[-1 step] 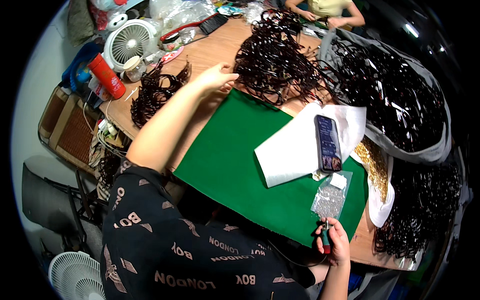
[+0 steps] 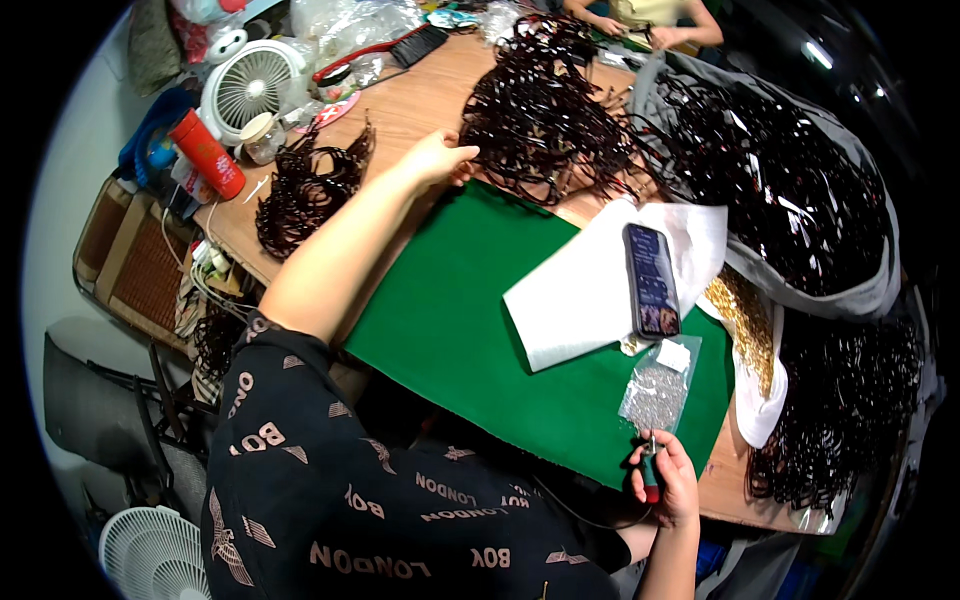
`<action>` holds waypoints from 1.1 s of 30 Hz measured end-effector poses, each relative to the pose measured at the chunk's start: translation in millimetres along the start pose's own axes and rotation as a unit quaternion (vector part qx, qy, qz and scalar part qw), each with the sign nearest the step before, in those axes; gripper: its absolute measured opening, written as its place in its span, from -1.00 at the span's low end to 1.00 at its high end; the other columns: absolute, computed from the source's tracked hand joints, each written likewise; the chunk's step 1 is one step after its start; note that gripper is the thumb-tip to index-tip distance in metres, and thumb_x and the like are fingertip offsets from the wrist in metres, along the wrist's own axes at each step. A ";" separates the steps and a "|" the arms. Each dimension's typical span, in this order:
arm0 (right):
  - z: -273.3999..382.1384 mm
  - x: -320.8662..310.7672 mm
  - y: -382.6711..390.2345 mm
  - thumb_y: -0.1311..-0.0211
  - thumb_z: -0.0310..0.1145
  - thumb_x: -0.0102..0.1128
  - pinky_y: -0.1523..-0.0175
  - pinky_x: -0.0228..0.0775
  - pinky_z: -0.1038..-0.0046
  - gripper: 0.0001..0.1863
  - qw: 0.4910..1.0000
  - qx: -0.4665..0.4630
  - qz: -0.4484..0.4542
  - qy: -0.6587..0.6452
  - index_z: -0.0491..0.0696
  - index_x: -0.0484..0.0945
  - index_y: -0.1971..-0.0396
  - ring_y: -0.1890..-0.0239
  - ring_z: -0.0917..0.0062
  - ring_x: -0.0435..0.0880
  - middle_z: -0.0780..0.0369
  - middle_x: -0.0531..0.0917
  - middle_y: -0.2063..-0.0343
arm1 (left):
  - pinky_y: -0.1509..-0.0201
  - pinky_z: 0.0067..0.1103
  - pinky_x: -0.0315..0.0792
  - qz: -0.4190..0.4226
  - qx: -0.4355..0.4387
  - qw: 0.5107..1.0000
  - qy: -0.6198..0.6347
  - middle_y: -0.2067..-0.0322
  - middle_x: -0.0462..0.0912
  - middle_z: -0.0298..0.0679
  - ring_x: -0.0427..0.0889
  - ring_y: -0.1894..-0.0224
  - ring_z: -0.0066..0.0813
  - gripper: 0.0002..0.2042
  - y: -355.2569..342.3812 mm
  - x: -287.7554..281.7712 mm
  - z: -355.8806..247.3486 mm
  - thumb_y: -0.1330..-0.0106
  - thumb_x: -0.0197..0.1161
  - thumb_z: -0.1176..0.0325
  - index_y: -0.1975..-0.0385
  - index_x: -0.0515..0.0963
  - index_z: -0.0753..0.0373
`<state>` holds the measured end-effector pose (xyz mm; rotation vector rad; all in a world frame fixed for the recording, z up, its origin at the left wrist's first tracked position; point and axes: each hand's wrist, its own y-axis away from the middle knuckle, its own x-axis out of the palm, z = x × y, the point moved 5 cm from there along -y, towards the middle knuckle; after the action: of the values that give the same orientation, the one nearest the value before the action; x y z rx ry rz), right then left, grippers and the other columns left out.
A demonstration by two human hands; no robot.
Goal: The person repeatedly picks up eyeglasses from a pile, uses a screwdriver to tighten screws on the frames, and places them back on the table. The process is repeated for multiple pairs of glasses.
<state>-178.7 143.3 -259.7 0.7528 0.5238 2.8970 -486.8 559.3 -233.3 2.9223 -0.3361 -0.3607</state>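
Observation:
My left hand (image 2: 441, 160) reaches out over the far left edge of a green mat (image 2: 450, 290), its fingers bent but apart. They are at the edge of a heap of dark, glossy strands (image 2: 545, 120); whether they touch one is hard to see. At the near right edge of the mat, my right hand (image 2: 668, 480) is closed around small pliers (image 2: 652, 472) with a green and red handle, metal tip pointing away from me. Just beyond the tip lies a clear plastic bag (image 2: 655, 397) of tiny silvery pieces. A phone (image 2: 652, 280) rests on a white sheet (image 2: 575, 290) on the mat.
A grey sack (image 2: 850, 300) full of dark strands stands at right, beside gold chain (image 2: 745, 325) on white cloth. A smaller strand pile (image 2: 310, 190), red bottle (image 2: 207, 155), jar (image 2: 262, 138) and fan (image 2: 255, 90) are at left. Another person's hands (image 2: 668, 37) work across the table.
The whole view has shifted slightly. Both hands keep nearly the same places, and the pliers stay in my right hand.

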 end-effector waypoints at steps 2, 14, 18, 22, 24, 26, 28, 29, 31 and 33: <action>2.8 2.9 0.6 -0.24 -0.30 -0.01 0.63 0.28 0.63 -0.64 1.000 -0.012 -0.001 0.005 -0.19 0.30 0.04 0.63 0.53 0.46 0.10 0.49 0.39 | 0.66 -0.70 0.38 -0.080 -0.001 0.989 0.124 0.52 0.53 -0.14 0.49 0.63 -0.57 -0.46 -2.0 13.6 2.1 -0.15 0.15 0.46 -0.11 0.10 0.41; 16.9 -10.7 15.8 -0.21 -0.47 -0.01 0.51 0.28 0.70 -0.71 0.990 -0.043 -0.099 0.093 -0.17 0.39 0.06 0.58 0.73 0.40 0.30 0.48 0.49 | 0.07 -0.51 0.41 -0.032 0.333 0.924 0.186 0.25 0.52 0.00 0.54 0.16 -0.32 -0.65 215.8 13.0 -68.8 -0.33 -0.12 0.37 -0.04 0.27 0.44; 37.3 10.7 23.7 -0.07 -0.42 0.10 0.27 0.37 0.36 -0.68 0.803 -0.133 -0.138 0.564 -0.09 0.42 0.11 0.36 0.18 0.53 0.08 0.52 0.42 | 0.34 -0.65 0.32 -0.013 0.379 0.920 0.102 0.38 0.52 -0.05 0.45 0.43 -0.50 -0.58 244.9 11.6 -71.3 -0.34 -0.17 0.39 -0.14 0.12 0.50; 35.7 21.8 24.9 -0.09 -0.40 0.09 0.36 0.37 0.32 -0.71 0.765 -0.097 -0.152 0.618 -0.05 0.44 0.14 0.45 0.21 0.52 0.10 0.47 0.47 | 0.44 -0.71 0.18 0.178 0.396 0.877 0.206 0.61 0.46 -0.40 0.40 0.50 -0.58 -0.31 247.2 53.7 -82.2 -0.24 -0.01 0.24 -0.20 -0.15 0.56; 33.2 24.9 17.9 -0.09 -0.40 0.09 0.39 0.37 0.32 -0.71 0.758 -0.105 -0.141 0.628 -0.04 0.45 0.13 0.48 0.22 0.51 0.10 0.45 0.50 | 0.47 -0.70 0.18 0.355 0.375 0.806 0.291 0.68 0.52 -0.51 0.39 0.53 -0.63 -0.59 245.1 78.1 -78.6 -0.29 -0.06 0.30 -0.07 0.18 0.41; 31.8 24.4 17.3 -0.09 -0.39 0.09 0.40 0.37 0.32 -0.70 0.744 -0.099 -0.155 0.642 -0.04 0.45 0.13 0.50 0.23 0.51 0.11 0.44 0.51 | 0.50 -0.69 0.16 0.480 0.300 0.735 0.372 0.72 0.55 -0.50 0.38 0.56 -0.64 -0.76 245.7 113.4 -73.0 -0.34 -0.12 0.31 0.09 0.33 0.28; 32.7 26.4 18.3 -0.09 -0.38 0.09 0.41 0.38 0.32 -0.70 0.731 -0.108 -0.160 0.654 -0.03 0.45 0.12 0.51 0.24 0.51 0.11 0.44 0.52 | 0.51 -0.67 0.15 0.514 0.207 0.692 0.463 0.74 0.55 -0.48 0.36 0.60 -0.63 -0.77 251.2 141.8 -54.4 -0.37 -0.18 0.28 0.17 0.37 0.24; 29.7 25.9 16.9 -0.10 -0.37 0.08 0.41 0.38 0.32 -0.69 0.726 -0.122 -0.156 0.658 -0.02 0.45 0.11 0.51 0.24 0.51 0.11 0.44 0.52 | 0.51 -0.66 0.15 0.520 0.164 0.671 0.502 0.74 0.54 -0.47 0.34 0.62 -0.62 -0.75 255.8 152.8 -40.3 -0.38 -0.21 0.25 0.18 0.37 0.25; 28.5 25.8 15.4 -0.11 -0.36 0.07 0.41 0.39 0.31 -0.69 0.716 -0.109 -0.151 0.673 0.01 0.44 0.09 0.51 0.24 0.52 0.11 0.44 0.52 | 0.52 -0.65 0.13 0.516 0.048 0.651 0.554 0.79 0.48 -0.45 0.28 0.67 -0.61 -0.72 265.0 174.6 -22.6 -0.39 -0.26 0.24 0.19 0.37 0.28; 28.7 26.8 13.1 -0.12 -0.34 0.07 0.42 0.40 0.31 -0.68 0.702 -0.058 -0.143 0.696 0.03 0.44 0.08 0.52 0.24 0.52 0.11 0.44 0.51 | 0.55 -0.64 0.12 0.496 -0.034 0.629 0.598 0.85 0.38 -0.42 0.24 0.69 -0.60 -0.72 270.5 192.2 -2.1 -0.38 -0.24 0.25 0.19 0.37 0.30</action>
<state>-188.2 144.6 -219.4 -1.5568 0.4115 2.5413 -358.8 253.5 -218.5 1.7474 -1.3869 1.5279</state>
